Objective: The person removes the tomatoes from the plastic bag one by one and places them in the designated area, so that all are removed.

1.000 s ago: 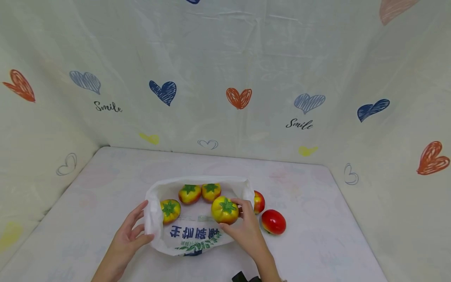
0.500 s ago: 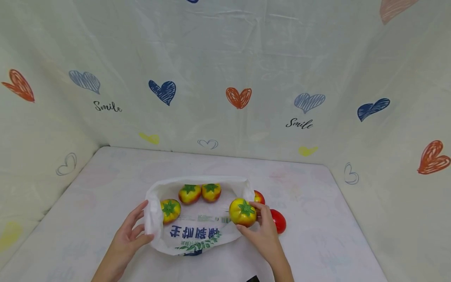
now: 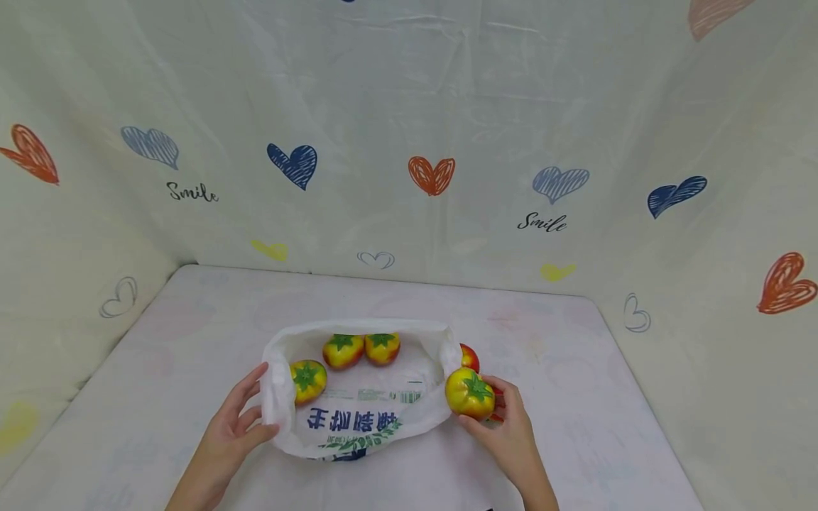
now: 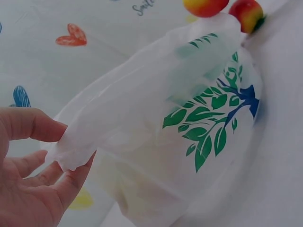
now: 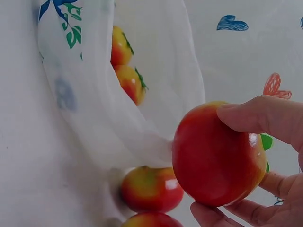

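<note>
My left hand [image 3: 231,434] pinches the rim of a white plastic bag [image 4: 132,104] between thumb and fingers, at its left end. The bag lies with its mouth spread, showing printed lettering and green leaves. Inside rest several toy tomatoes, including one on the left [image 3: 308,382] and two at the back. My right hand [image 3: 514,436] grips another toy tomato [image 5: 215,156], red below and yellow on top with a green star-shaped calyx. In the head view it overlaps the bag's right edge.
Two more red toy tomatoes lie just right of the bag; one [image 3: 469,357] is partly behind its edge, the other [image 5: 151,189] mostly hidden by my right hand in the head view. A light sheet [image 3: 479,113] printed with hearts hangs behind the table [image 3: 575,355].
My right hand has carried its toy tomato rightward, from over the bag's mouth to its right edge. My left hand stays on the rim, and the tomatoes inside have not moved.
</note>
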Available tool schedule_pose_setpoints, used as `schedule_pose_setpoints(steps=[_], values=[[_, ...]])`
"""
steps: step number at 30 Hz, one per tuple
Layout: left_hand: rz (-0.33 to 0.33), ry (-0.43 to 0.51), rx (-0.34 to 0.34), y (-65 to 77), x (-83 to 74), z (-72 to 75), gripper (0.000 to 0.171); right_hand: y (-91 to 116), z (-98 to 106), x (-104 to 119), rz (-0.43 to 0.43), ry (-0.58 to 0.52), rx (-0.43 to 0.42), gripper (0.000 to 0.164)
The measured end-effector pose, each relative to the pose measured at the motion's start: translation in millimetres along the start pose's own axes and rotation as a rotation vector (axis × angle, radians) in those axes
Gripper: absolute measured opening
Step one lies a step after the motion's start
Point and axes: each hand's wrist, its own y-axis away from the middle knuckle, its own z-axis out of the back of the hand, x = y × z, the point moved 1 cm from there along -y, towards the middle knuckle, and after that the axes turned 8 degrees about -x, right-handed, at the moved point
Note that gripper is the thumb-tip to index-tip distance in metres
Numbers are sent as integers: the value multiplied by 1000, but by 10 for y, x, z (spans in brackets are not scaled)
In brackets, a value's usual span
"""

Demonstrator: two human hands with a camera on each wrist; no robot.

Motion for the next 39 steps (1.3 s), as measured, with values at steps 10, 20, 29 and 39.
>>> schedule_pose_setpoints(steps=[10,20,29,39], values=[[12,-10,1,-2,0,8,84,-43,123,-212,-88,80,28,71],[1,-20,-10,-2,-2,5,84,-100,72,-393,-58,105,47,70],[-14,-18,-16,5,2,-3,83,-211,-47,-620,26,130,33,66],[-17,-23,-26,3,10,-12,84,-351,-61,-630,83,144,-21,66]])
